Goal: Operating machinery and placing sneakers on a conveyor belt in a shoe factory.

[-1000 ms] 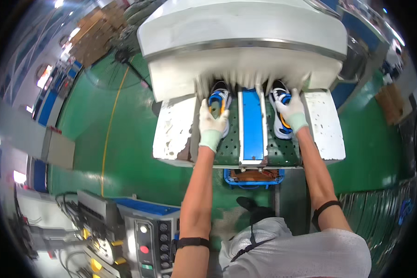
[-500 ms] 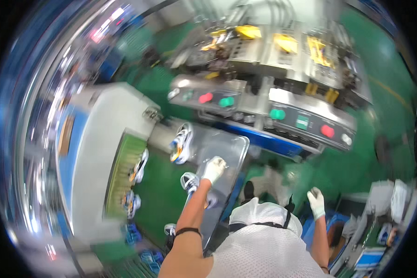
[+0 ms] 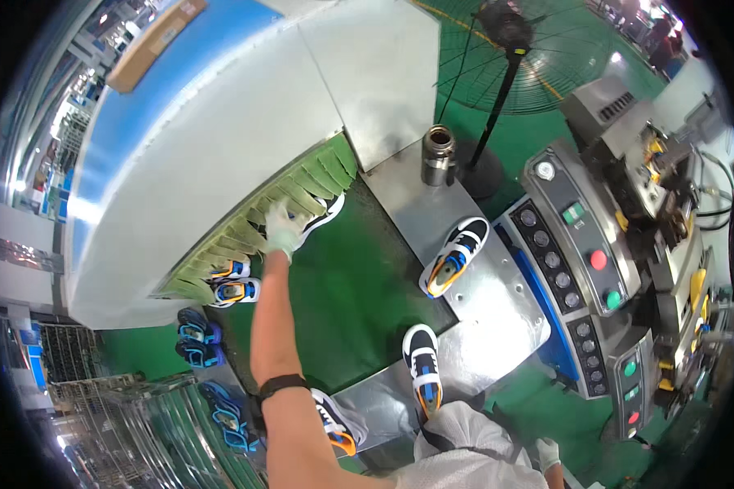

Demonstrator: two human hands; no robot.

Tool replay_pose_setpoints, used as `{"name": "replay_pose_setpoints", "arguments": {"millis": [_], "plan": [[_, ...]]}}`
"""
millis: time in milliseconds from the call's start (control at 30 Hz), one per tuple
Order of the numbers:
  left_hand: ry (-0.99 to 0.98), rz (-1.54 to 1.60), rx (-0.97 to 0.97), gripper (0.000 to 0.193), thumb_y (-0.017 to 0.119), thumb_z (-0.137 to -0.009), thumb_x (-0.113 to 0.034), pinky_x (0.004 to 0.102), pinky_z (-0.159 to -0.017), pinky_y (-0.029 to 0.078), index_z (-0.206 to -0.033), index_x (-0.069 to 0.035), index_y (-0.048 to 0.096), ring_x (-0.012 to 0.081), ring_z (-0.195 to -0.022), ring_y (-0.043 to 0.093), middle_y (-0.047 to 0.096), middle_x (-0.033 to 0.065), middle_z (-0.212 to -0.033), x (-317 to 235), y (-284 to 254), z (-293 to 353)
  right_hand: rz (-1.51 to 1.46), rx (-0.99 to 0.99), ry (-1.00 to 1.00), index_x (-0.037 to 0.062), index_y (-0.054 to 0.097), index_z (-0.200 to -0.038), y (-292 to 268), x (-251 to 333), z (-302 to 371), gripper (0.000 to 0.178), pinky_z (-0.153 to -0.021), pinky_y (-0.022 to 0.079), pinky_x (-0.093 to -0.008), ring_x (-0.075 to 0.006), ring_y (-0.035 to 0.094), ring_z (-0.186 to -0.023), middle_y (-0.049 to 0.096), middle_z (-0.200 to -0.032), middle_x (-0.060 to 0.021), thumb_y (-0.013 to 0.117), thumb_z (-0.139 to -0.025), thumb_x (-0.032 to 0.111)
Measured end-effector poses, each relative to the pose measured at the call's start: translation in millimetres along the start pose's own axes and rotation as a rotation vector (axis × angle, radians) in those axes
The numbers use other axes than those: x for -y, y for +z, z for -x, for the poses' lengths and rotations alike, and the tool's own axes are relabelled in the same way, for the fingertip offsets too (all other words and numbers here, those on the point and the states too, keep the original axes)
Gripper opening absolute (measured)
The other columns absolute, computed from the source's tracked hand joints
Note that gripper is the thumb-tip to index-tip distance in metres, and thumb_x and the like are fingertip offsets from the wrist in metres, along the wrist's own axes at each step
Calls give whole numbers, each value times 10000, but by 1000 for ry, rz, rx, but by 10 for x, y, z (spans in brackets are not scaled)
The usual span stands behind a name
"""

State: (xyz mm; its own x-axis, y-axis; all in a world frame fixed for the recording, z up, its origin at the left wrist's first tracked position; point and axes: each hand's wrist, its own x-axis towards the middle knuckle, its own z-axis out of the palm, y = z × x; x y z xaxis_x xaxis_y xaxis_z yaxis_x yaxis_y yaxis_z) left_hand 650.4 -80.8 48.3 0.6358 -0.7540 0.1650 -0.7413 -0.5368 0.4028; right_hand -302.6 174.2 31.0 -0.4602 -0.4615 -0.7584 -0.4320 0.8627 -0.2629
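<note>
My left hand [image 3: 282, 231], in a white glove, reaches to the green strip curtain [image 3: 257, 213] of a white machine. A black-and-white sneaker [image 3: 324, 218] lies right beside it, partly under the strips; the fingers are smeared, so a grip on it does not show. Two more shoes, one a sneaker [image 3: 236, 291], lie farther along the curtain. On the metal shelf rest a sneaker with orange and blue lining [image 3: 455, 257], another sneaker [image 3: 422, 363] near my body, and a third [image 3: 339, 424] beside my left arm. My right hand [image 3: 548, 452], gloved, hangs low by my side, fingers loosely extended, holding nothing.
A steel flask [image 3: 438, 156] stands at the shelf's far end, near a large floor fan [image 3: 518, 53]. Button panels [image 3: 583, 220] of a machine line the right. Blue sandals [image 3: 228, 417] sit at lower left by a wire rack [image 3: 151, 432]. The floor is green.
My view has swung left, toward the white machine. My left hand has gone from above the metal shelf to the strip curtain. The right hand stays low at my side.
</note>
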Motion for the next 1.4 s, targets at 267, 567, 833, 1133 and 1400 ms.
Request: {"name": "replay_pose_setpoints", "arguments": {"millis": [267, 567, 833, 1133, 1400], "plan": [[-45, -588, 289, 394, 754, -761, -239, 429, -886, 528, -1088, -108, 578, 327, -1032, 645, 639, 135, -1098, 119, 707, -258, -23, 48, 69, 10, 640, -1139, -87, 985, 288, 280, -652, 529, -323, -161, 632, -789, 675, -931, -47, 673, -879, 108], [-168, -266, 561, 564, 790, -684, -382, 442, -876, 548, -1089, -52, 578, 355, -1007, 672, 665, 179, -1084, -466, 293, 1217, 175, 227, -565, -36, 588, -1231, 677, 1932, -233, 389, -864, 530, -320, -178, 650, -999, 677, -1081, -106, 660, -901, 156], [-140, 872, 578, 595, 845, -706, -312, 388, -742, 561, -1137, 25, 612, 284, -796, 709, 715, 127, -898, -2265, -1031, 2471, -163, 678, -805, -31, 558, -1306, 856, 3607, 1209, 472, -939, 503, -318, -180, 633, -1060, 667, -1187, -115, 661, -942, 251], [569, 957, 724, 583, 768, -811, -81, 365, -1013, 468, -1321, 47, 516, 207, -1136, 615, 651, 109, -1226, -3801, -867, 2595, -864, 1531, -619, 24, 320, -1519, 510, 3624, 1360, 971, -1132, 356, -355, -177, 458, -1342, 478, -1466, -87, 813, -785, 427], [612, 1228, 610, 688, 637, -943, -176, 463, -1116, 388, -1483, 87, 301, 346, -1371, 448, 433, 235, -1479, -5471, -590, 2459, -1248, 1089, -856, 57, 312, -1528, -1399, 3460, 1283, 999, -1104, 391, -337, -182, 512, -1299, 513, -1431, -75, 852, -701, 209]]}}
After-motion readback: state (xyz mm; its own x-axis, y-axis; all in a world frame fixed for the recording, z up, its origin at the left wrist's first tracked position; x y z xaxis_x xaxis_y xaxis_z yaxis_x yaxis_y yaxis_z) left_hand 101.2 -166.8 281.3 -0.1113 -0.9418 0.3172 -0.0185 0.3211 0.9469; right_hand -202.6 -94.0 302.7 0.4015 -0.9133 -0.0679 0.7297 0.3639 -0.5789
